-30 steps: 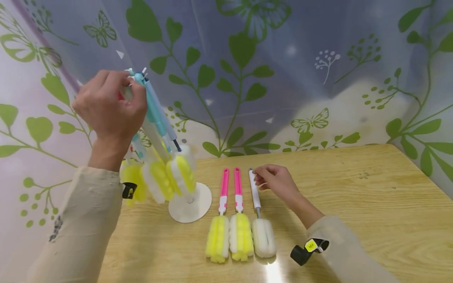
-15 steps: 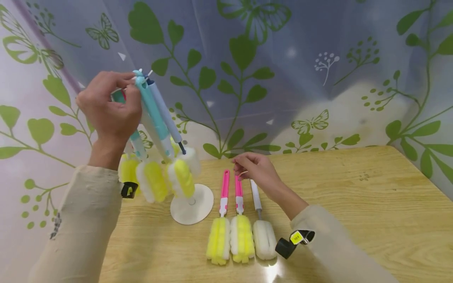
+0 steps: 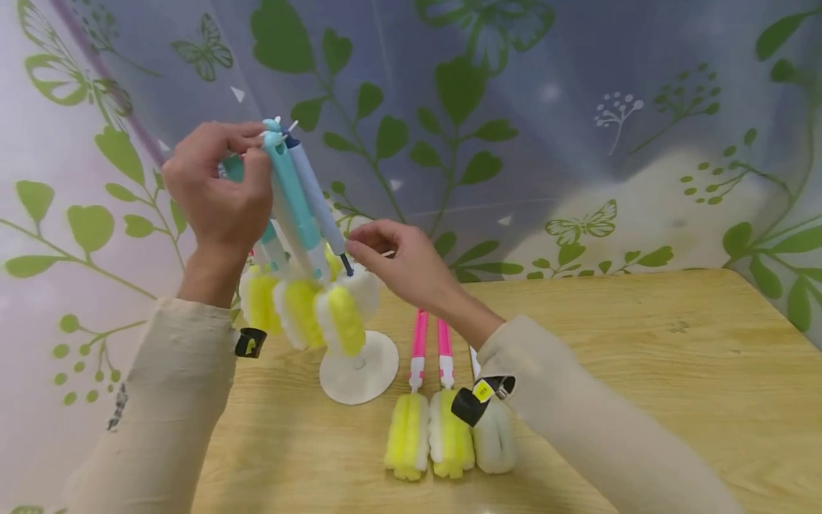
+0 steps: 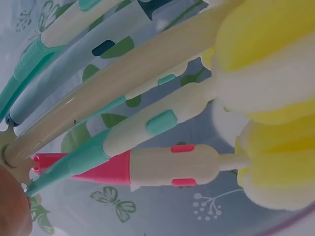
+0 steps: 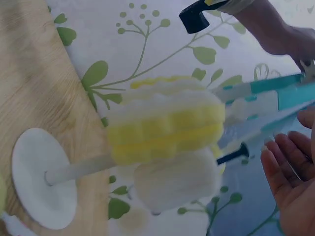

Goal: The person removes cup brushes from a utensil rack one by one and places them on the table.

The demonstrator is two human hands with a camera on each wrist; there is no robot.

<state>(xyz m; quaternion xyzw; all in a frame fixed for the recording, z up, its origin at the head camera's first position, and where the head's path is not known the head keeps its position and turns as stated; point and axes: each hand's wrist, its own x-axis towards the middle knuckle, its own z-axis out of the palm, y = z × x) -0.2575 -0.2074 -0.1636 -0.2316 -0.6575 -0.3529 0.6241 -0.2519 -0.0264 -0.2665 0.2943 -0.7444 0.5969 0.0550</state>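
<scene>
A white stand (image 3: 385, 371) has several sponge bottle brushes hanging round its top, heads down. My left hand (image 3: 221, 189) grips the top of the stand with curled fingers; the pole (image 4: 108, 81) passes between the brushes in the left wrist view. On the stand's right side hang a teal-handled brush (image 3: 298, 196) with a yellow and white sponge (image 3: 340, 321) and a light-blue-handled brush (image 3: 319, 196) with a white sponge (image 5: 177, 179). My right hand (image 3: 411, 268) is beside the lower end of the light-blue handle. Its fingers (image 5: 278, 179) look relaxed and hold nothing in the right wrist view.
Two pink-handled brushes (image 3: 407, 435) (image 3: 449, 446) with yellow and white sponges lie side by side on the wooden table (image 3: 610, 385). To their right lies a white-sponge brush (image 3: 496, 442), its handle mostly behind my right sleeve. A leaf-patterned curtain (image 3: 565, 143) stands behind the table.
My right hand has moved left and up from the white-sponge brush on the table, past the pink handles, to the hanging brushes. The left hand stays at the stand's top; the hanging brushes have shifted slightly.
</scene>
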